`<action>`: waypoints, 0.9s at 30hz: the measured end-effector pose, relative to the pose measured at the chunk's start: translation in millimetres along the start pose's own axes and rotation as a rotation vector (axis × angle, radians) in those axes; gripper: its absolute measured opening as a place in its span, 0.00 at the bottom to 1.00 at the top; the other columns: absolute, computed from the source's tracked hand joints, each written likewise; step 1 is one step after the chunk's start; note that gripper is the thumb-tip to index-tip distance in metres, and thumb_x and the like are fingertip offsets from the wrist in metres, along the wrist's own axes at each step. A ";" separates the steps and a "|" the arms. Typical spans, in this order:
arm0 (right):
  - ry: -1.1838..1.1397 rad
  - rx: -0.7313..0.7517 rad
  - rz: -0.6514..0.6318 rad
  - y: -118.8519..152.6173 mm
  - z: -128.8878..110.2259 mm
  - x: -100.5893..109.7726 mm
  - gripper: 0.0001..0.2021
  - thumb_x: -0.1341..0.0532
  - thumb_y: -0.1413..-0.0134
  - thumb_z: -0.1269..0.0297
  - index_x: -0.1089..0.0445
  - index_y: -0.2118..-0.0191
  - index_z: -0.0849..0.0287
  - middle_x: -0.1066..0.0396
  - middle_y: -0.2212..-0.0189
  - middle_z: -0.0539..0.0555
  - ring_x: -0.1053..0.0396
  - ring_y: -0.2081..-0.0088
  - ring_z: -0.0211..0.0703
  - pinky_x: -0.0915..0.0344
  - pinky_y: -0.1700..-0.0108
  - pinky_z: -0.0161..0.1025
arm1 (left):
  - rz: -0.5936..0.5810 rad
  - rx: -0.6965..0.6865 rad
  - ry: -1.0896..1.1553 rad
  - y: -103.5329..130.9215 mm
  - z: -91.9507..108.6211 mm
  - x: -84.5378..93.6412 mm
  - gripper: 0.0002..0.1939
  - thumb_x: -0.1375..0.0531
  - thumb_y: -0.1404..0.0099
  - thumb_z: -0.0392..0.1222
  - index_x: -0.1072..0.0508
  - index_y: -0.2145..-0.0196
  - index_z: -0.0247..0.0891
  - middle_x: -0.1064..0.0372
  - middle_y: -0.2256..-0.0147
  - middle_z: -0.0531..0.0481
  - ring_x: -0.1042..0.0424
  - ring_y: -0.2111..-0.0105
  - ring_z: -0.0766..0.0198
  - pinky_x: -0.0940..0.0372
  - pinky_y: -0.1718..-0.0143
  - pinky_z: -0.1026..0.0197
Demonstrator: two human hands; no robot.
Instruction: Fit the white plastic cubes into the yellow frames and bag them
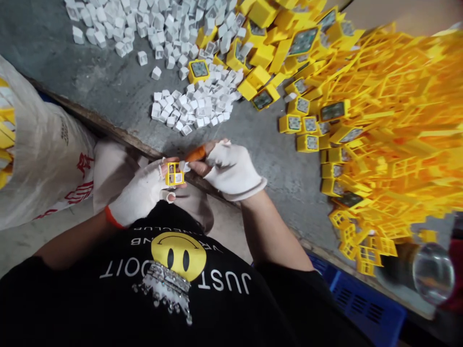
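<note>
Gloved hands fit a white cube into a yellow frame at the table edge.

The left hand (139, 193) pinches the small yellow frame (174, 174), open face up, just off the table edge (119, 136). The right hand (231, 168), closed around an orange tool (196, 154), presses a white cube (184, 166) against the frame's right side; the tool's long axis points leftward at it.

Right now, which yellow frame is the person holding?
The small yellow frame pinched in the left hand, at the table edge. All the other yellow frames lie untouched in the big pile on the table's far right.
</note>
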State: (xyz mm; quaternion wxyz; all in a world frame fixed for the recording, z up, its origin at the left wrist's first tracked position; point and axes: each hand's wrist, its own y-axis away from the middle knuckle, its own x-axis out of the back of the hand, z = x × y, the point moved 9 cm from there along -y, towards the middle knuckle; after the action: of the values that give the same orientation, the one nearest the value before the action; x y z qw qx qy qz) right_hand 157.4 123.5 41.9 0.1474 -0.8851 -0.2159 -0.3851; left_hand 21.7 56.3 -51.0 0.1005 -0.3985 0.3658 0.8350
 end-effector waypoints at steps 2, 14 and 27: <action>0.028 0.011 -0.045 8.8 -11.8 -6.8 0.07 0.36 0.34 0.62 0.22 0.63 0.55 0.19 0.67 0.52 0.23 0.64 0.46 0.32 0.55 0.44 | -0.050 -0.026 -0.003 2.0 -0.1 -5.2 0.12 0.29 0.33 0.42 0.18 0.52 0.42 0.19 0.54 0.45 0.17 0.60 0.52 0.26 0.71 0.60; 0.239 -0.138 0.256 -21.4 49.0 -0.7 0.10 0.38 0.31 0.55 0.26 0.52 0.54 0.21 0.61 0.55 0.24 0.56 0.53 0.30 0.47 0.54 | 0.065 -0.113 -0.018 7.1 6.4 8.8 0.15 0.29 0.34 0.46 0.21 0.51 0.39 0.20 0.59 0.46 0.18 0.65 0.55 0.28 0.72 0.61; 0.482 -0.057 0.109 -35.1 53.1 -16.7 0.10 0.39 0.30 0.55 0.24 0.56 0.55 0.20 0.56 0.60 0.25 0.50 0.60 0.34 0.43 0.59 | 0.162 -0.156 -0.040 7.5 17.3 12.9 0.15 0.33 0.31 0.48 0.24 0.52 0.37 0.22 0.61 0.46 0.20 0.69 0.58 0.30 0.74 0.62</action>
State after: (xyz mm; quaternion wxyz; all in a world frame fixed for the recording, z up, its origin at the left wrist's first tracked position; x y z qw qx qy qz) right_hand 162.6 171.9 -2.3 0.1902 -0.7818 -0.1155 -0.5825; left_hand -0.6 61.3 -49.3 0.0085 -0.3573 0.3288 0.8742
